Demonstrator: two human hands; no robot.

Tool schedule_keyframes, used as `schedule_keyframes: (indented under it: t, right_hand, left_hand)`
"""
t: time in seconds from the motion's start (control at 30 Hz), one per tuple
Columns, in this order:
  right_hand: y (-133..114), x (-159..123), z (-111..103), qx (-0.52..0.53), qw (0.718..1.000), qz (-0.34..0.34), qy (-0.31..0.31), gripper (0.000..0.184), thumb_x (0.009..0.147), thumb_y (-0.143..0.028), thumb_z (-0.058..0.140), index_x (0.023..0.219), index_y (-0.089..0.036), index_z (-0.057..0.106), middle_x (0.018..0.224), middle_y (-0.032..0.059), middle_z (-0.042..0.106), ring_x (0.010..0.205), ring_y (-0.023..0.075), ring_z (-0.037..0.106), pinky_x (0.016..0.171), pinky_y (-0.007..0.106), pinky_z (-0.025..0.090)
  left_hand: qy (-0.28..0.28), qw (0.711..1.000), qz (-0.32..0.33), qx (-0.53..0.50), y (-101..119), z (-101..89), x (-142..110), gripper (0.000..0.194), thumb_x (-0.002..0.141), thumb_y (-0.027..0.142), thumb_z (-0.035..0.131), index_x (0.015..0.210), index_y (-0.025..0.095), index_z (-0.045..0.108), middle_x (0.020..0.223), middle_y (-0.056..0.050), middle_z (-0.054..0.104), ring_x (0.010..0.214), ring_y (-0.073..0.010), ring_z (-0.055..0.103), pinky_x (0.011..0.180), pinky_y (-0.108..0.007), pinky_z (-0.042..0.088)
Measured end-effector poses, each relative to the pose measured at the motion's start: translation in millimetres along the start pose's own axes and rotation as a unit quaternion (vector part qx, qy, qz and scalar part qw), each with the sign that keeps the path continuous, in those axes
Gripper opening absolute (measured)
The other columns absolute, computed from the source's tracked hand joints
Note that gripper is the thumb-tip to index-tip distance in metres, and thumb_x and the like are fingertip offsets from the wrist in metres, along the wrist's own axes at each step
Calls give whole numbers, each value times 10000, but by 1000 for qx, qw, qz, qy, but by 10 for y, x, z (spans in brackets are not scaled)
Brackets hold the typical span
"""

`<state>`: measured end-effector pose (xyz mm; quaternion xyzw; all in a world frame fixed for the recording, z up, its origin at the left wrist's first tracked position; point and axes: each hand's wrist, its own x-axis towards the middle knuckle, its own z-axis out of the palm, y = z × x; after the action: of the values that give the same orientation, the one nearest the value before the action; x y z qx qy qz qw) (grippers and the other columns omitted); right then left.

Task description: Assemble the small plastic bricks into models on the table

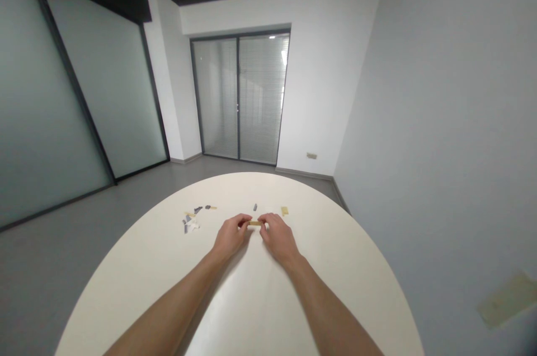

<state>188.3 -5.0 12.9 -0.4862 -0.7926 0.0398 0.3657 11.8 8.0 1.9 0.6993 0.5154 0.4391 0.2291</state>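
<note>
My left hand (pixel 232 234) and my right hand (pixel 277 236) meet over the middle of the table, fingers pinched. Between them they hold a narrow yellowish-brown strip (pixel 255 223) level, one end in each hand. Its ends are hidden under my fingertips, and I cannot make out its material. Just beyond the strip, a small grey piece (pixel 255 207) lies on the tabletop. A small yellow piece (pixel 285 210) rests past my right hand.
The round white table (pixel 251 300) fills the foreground. On its left side lie white and grey scraps (pixel 192 225) and a dark-ended small stick (pixel 210 207). Glass doors (pixel 239 99) stand behind, with a white wall (pixel 440 93) to the right.
</note>
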Motion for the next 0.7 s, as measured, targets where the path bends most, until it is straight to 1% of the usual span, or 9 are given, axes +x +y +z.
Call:
schedule_keyframes:
  t: [0.2, 0.37, 0.7]
  right_hand:
    - [-2, 7, 2, 5, 1000, -8, 3, 205, 906, -155, 478, 1037, -234, 615, 1019, 40, 661, 1008, 193, 581, 871, 326, 469]
    - [10, 9, 4, 11, 1000, -10, 7, 204, 910, -154, 473, 1033, -231, 616, 1017, 39, 663, 1003, 194, 585, 873, 327, 473]
    - [44, 9, 26, 16, 1000, -5, 5, 235, 880, -115, 485, 1038, -224, 621, 1025, 37, 662, 1011, 185, 583, 893, 321, 469]
  left_hand:
    - [9, 1000, -14, 25, 72, -33, -16, 270, 877, 321, 503, 950, 209, 737, 955, -52, 755, 863, -198, 668, 802, -285, 478]
    - [2, 999, -32, 27, 93, -51, -26, 293, 884, 359, 491, 921, 194, 730, 859, -51, 752, 732, -179, 648, 691, -266, 457]
    - [1, 999, -26, 38, 67, -34, -29, 283, 883, 349, 483, 894, 192, 718, 803, -38, 730, 696, -162, 617, 651, -250, 421]
